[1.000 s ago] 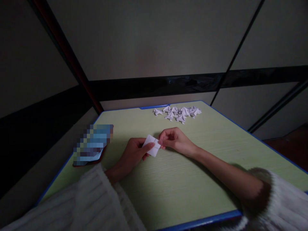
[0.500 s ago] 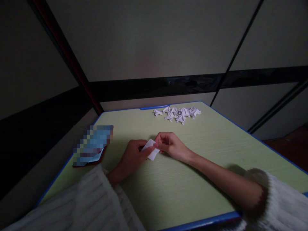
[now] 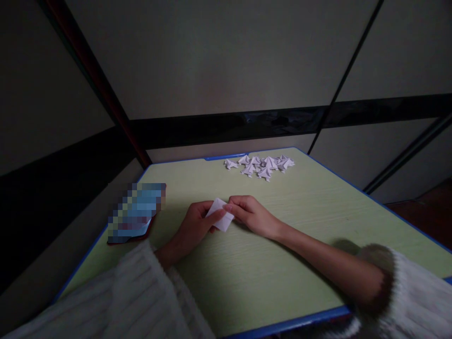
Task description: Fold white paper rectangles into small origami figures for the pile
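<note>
A small folded piece of white paper (image 3: 223, 223) is held between both hands, above the middle of the table. My left hand (image 3: 192, 226) grips it from the left, thumb on top and fingers underneath. From the other side, my right hand (image 3: 252, 214) pinches its right part, with the thumb on the upper face and the other fingers curled behind. The two thumb tips are close together on the paper. Its underside is hidden. Farther back lies a cluster of several folded white paper figures (image 3: 270, 163).
The light green table (image 3: 300, 263) has a blue edge. To the left lies a pixelated blue object with a red rim (image 3: 141, 212). A panelled wall with a dark band (image 3: 212, 126) stands right behind the table.
The paper has shifted slightly up and left and turned a little, showing more of its face. Both hands keep their pinch, with the thumbs nearer each other.
</note>
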Demonstrator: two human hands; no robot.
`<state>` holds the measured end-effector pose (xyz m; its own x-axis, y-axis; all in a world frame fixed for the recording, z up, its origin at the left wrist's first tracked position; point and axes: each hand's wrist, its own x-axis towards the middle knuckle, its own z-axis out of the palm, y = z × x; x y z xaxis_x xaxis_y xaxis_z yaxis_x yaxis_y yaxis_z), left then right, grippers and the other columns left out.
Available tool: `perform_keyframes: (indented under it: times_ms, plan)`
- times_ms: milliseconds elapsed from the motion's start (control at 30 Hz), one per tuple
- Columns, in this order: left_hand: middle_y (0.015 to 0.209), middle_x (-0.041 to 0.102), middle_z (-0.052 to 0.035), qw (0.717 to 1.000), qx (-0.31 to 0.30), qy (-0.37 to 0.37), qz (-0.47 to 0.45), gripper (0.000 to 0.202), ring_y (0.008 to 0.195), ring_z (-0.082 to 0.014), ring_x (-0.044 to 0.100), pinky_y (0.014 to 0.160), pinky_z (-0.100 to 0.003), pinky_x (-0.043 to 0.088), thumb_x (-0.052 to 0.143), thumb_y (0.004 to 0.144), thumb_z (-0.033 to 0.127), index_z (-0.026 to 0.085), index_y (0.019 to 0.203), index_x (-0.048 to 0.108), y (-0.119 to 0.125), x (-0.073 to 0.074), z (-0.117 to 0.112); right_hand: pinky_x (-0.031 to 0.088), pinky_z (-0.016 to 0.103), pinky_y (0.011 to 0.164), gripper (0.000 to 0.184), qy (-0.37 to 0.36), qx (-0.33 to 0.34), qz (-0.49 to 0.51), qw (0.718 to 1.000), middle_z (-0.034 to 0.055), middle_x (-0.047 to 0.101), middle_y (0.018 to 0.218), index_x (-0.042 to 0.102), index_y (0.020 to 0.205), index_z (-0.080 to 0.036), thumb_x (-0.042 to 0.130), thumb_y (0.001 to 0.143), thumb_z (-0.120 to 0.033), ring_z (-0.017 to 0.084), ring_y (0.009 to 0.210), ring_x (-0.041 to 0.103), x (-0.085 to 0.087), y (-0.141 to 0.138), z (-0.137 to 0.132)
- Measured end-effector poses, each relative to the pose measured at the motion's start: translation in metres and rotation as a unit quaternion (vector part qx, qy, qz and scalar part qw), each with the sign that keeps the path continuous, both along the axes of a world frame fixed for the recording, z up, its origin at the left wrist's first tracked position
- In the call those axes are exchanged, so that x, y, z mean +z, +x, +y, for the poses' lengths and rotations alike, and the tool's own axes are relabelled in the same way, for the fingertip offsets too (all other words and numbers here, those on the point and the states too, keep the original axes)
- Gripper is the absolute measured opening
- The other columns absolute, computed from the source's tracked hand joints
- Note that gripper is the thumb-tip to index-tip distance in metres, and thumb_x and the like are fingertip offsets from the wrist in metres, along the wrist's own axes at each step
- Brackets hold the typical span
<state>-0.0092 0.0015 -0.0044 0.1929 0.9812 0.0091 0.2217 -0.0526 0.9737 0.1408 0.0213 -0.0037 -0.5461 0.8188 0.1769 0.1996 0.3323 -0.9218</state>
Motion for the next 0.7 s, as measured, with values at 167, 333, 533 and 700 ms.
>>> perform_keyframes:
  times_ms: [167,333,533,700]
  plan:
    - [0.045,0.047,0.0039,1.0,0.003,-0.013,-0.028,0.022,0.042,-0.0068,0.039,0.04,-0.018,0.03,0.054,0.065,0.031,0.011,0.058,0.054,0.0024,0.0031,-0.0014,0.021,0.017,0.038,0.035,-0.074,0.015,0.048,0.996,-0.0063,0.037,0.044,0.039,0.052,-0.014,0.044,0.074,-0.042,0.003,0.039,0.029,0.0009,-0.0008,0.0001]
    - [0.045,0.048,0.003,1.0,-0.009,0.0,-0.008,0.023,0.041,-0.0066,0.037,0.039,-0.018,0.028,0.053,0.066,0.033,0.011,0.057,0.054,0.0018,0.0028,-0.0019,0.028,0.016,0.039,0.034,-0.132,0.066,0.043,0.988,-0.0037,0.046,0.046,0.049,0.058,-0.011,0.056,0.065,-0.043,0.003,0.04,0.038,0.0004,0.0,-0.0002]
    - [0.048,0.048,0.0031,0.997,-0.063,0.016,-0.047,0.024,0.042,-0.0064,0.037,0.04,-0.019,0.029,0.056,0.064,0.035,0.013,0.056,0.052,0.0006,0.0018,-0.0056,0.026,0.017,0.04,0.032,-0.121,0.097,0.121,0.981,-0.0025,0.048,0.046,0.05,0.053,-0.011,0.059,0.063,-0.04,0.003,0.041,0.036,0.0021,-0.0004,-0.0066]
    - [0.047,0.049,0.0025,0.996,-0.065,0.008,-0.058,0.026,0.041,-0.0065,0.038,0.039,-0.019,0.029,0.056,0.064,0.037,0.011,0.058,0.054,-0.0018,-0.0011,-0.0021,0.023,0.018,0.038,0.033,-0.121,0.094,0.087,0.984,-0.0042,0.043,0.042,0.047,0.051,-0.011,0.058,0.064,-0.04,0.004,0.038,0.034,0.0028,-0.0001,-0.0051]
